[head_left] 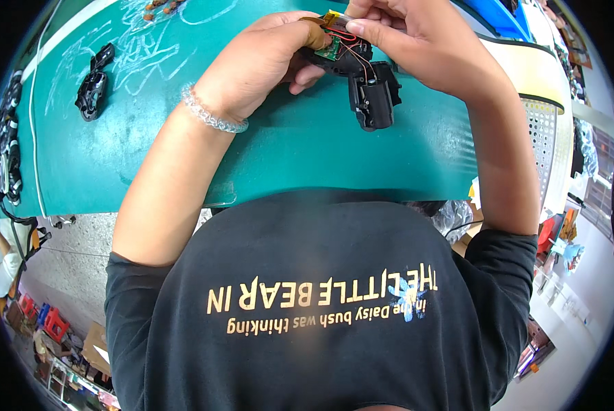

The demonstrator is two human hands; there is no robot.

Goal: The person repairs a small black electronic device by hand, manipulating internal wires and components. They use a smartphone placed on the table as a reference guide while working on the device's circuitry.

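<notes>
At the far edge of the view, my left hand (262, 58) is closed around a black plastic housing (372, 103) of a small handheld device, its thumb beside the green circuit board (329, 49). Thin red and copper-coloured wires (351, 42) run over the board and down to a round black barrel at the near end. A yellow-taped piece (332, 16) sticks up at the housing's far side. My right hand (423, 44) has thumb and fingers pinched together right beside that piece and the wires. What lies in the pinch is too small to make out.
A separate black plastic shell (91, 92) lies on the green tabletop (293, 157) at the left. Small orange-brown parts (163, 8) are at the far left. Black cabled items (7, 151) line the left edge. A yellow-edged tray (526, 72) and blue bin (495, 17) stand right.
</notes>
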